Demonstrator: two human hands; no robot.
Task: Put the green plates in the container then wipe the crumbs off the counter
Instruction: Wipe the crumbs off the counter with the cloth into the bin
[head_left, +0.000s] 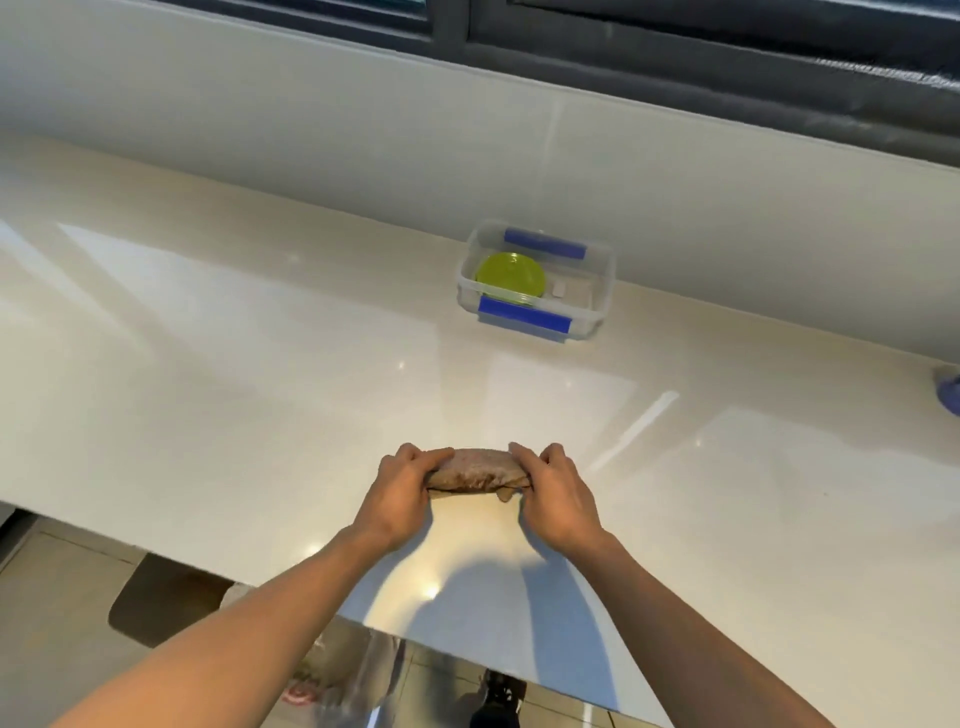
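Note:
A clear plastic container (602, 280) with blue clips stands at the back of the white counter (208, 364), against the wall. Green plates (510, 277) lie stacked inside it, toward its left side. Near the counter's front edge, a brownish folded cloth (478, 470) rests on the surface. My left hand (400, 499) grips its left end and my right hand (558, 501) grips its right end. No crumbs are visible on the glossy surface.
A blue object (948, 395) is cut off by the right edge of the view. A dark window frame (675, 47) runs above the white wall. Below the counter's front edge are a tiled floor, a dark mat (156, 603) and a plastic bag (343, 675).

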